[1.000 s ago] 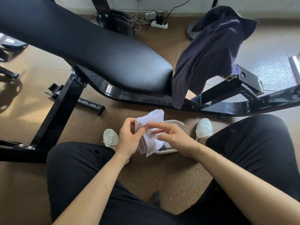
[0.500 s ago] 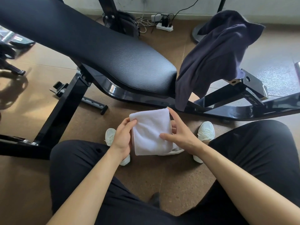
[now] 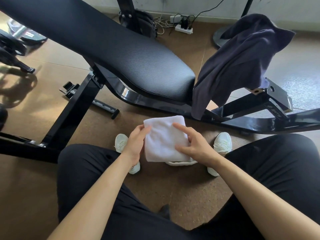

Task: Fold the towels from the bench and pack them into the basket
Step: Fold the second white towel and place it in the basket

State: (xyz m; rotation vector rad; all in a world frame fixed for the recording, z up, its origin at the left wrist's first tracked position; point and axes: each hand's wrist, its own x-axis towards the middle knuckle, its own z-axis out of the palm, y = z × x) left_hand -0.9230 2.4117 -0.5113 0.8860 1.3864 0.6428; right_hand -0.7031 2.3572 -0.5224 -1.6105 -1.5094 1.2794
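The right hand is now gripping the folded white towel with fingers spread over its top, above the floor between the shoes. The left hand is pinching its left edge. Smoothing creases flat is looking wise. Beyond, a navy towel is hanging off the counter.

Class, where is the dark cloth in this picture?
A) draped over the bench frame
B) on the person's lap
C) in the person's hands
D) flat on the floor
A: the dark cloth hangs over the raised end of the bench frame, to the right of the seat.
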